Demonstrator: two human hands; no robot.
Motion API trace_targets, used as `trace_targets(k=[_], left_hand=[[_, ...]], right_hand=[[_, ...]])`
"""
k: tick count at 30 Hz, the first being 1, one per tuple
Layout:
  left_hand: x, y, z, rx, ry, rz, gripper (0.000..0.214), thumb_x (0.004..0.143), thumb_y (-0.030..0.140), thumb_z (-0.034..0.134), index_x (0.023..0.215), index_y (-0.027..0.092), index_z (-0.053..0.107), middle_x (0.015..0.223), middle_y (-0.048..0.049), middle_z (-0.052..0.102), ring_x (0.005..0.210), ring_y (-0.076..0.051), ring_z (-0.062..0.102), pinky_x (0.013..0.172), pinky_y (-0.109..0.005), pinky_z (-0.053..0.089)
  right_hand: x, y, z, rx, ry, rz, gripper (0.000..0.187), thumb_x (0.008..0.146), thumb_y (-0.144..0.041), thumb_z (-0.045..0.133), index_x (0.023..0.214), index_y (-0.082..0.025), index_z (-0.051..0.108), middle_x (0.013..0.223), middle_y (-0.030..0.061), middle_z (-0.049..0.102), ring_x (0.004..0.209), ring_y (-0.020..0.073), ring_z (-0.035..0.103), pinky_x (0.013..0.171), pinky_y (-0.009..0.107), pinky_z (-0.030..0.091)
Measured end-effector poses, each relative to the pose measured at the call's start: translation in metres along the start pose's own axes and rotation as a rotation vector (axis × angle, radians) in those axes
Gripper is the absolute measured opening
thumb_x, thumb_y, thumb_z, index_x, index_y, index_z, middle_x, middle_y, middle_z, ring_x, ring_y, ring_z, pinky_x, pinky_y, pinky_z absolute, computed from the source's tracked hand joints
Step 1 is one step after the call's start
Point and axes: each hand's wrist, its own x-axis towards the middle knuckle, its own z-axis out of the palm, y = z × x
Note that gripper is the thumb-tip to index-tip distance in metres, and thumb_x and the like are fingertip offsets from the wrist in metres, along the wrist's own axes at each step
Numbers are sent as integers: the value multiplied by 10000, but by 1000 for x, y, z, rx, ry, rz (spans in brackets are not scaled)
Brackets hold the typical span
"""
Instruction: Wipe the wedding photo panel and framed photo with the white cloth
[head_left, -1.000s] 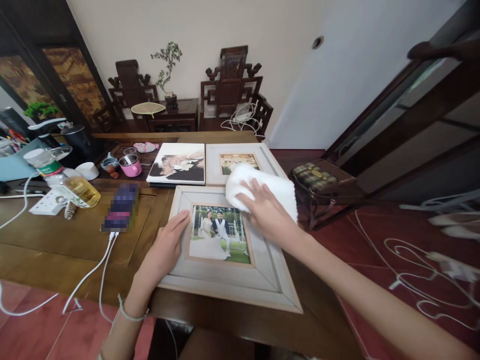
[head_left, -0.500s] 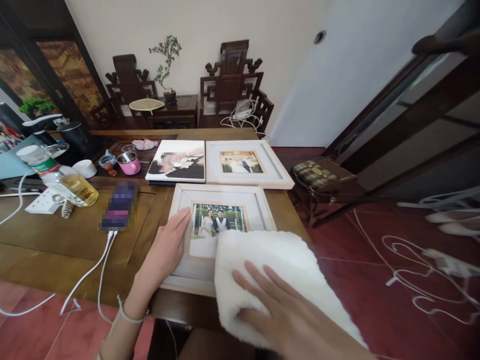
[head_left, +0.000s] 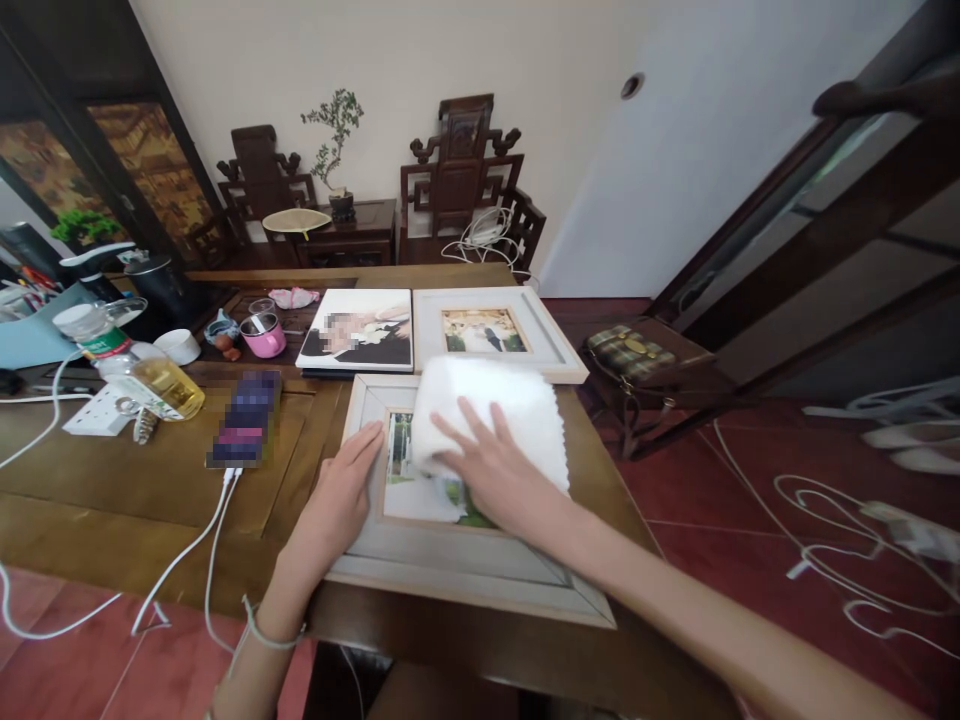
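A light wood picture frame (head_left: 450, 562) with a wide grey border lies at the near edge of the table. My left hand (head_left: 346, 490) rests on its left side, fingers stretched out and nearly together. A white fluffy cloth (head_left: 480, 385) with a scalloped edge covers the frame's upper right part and much of the photo (head_left: 409, 490). On the cloth lies my right hand (head_left: 499, 465), fingers spread and pressing down, moving the cloth with it. The couple in the photo is hidden beneath the cloth.
Behind lie a second picture frame (head_left: 555, 335) and a white-covered photo panel (head_left: 401, 355). To the left are a phone (head_left: 247, 415) with white cables, a tilted bottle (head_left: 161, 380), a power strip (head_left: 97, 412) and a pink cup (head_left: 264, 338). A plaid bag (head_left: 626, 352) sits at right.
My right hand and the cloth have moved up and away from me over the frame, uncovering its lower right corner and covering the couple. My left hand stays on the left side.
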Motion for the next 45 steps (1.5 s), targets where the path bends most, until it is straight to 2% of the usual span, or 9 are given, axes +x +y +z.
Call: trace_targets(k=[5, 10, 13, 17, 23, 30, 35, 40, 45], left_hand=[[1, 2, -2, 12, -5, 16, 681, 790, -50, 287, 1435, 166, 330, 1513, -107, 319, 1394, -207, 290, 1106, -494, 299], [0, 1, -1, 33, -10, 34, 696, 763, -64, 297, 1414, 168, 374, 1498, -83, 356, 1395, -197, 290, 1113, -476, 302], [0, 0, 0, 23, -12, 43, 729, 722, -87, 294, 1402, 158, 390, 1491, -90, 367, 1396, -198, 288, 1118, -488, 285], [-1, 1, -3, -1, -37, 28, 763, 699, -104, 275, 1406, 165, 380, 1503, -90, 344, 1403, -205, 274, 1111, -531, 271], [-1, 5, -6, -18, -43, -5, 745, 730, -90, 270, 1417, 184, 359, 1507, -93, 335, 1401, -219, 279, 1092, -560, 283], [-1, -1, -1, -28, -9, 13, 757, 723, -86, 285, 1431, 178, 333, 1508, -106, 329, 1399, -208, 281, 1111, -521, 274], [-1, -3, 1, -12, 7, 36, 766, 704, -96, 289, 1419, 170, 357, 1496, -103, 352, 1394, -196, 291, 1121, -494, 274], [-1, -6, 2, -42, 40, 93, 802, 683, -108, 296, 1424, 191, 359, 1489, -86, 367, 1390, -188, 299, 1141, -465, 250], [-1, -3, 0, -45, 22, 74, 743, 721, -102, 280, 1403, 170, 389, 1483, -104, 376, 1386, -196, 309, 1132, -487, 258]], right_hand=[[-49, -48, -26, 245, -223, -142, 569, 641, 54, 436, 1076, -227, 671, 1485, 65, 370, 1367, 428, 187, 1031, 716, 219], [-84, -44, -56, 224, -252, -102, 629, 577, 47, 414, 1078, -249, 652, 1422, 55, 468, 1319, 378, 364, 988, 629, 406], [-72, -26, -47, 118, -197, 44, 672, 569, 71, 394, 1117, -236, 633, 1395, 78, 503, 1295, 373, 407, 968, 607, 440], [-25, 6, -19, -58, -21, 156, 633, 628, 72, 413, 1199, -135, 593, 1438, 158, 433, 1344, 430, 286, 1010, 666, 333], [14, 15, 2, -90, 51, 62, 614, 636, 85, 448, 1181, -141, 616, 1482, 127, 368, 1374, 445, 168, 1046, 714, 189], [-62, -50, -21, 174, -136, -91, 437, 677, 11, 525, 1018, -212, 682, 1448, 88, 421, 1316, 474, 284, 967, 742, 307], [-90, -67, -43, 248, -141, -304, 315, 815, -70, 492, 996, -266, 660, 1484, 13, 356, 1314, 368, 369, 998, 598, 406], [-54, -46, -25, 234, -119, -58, 582, 637, 55, 441, 1078, -250, 669, 1440, 49, 442, 1355, 359, 289, 1042, 650, 298], [-7, 19, -12, -87, 45, 114, 603, 622, 78, 463, 1159, -139, 630, 1445, 143, 425, 1378, 391, 223, 1076, 660, 212]])
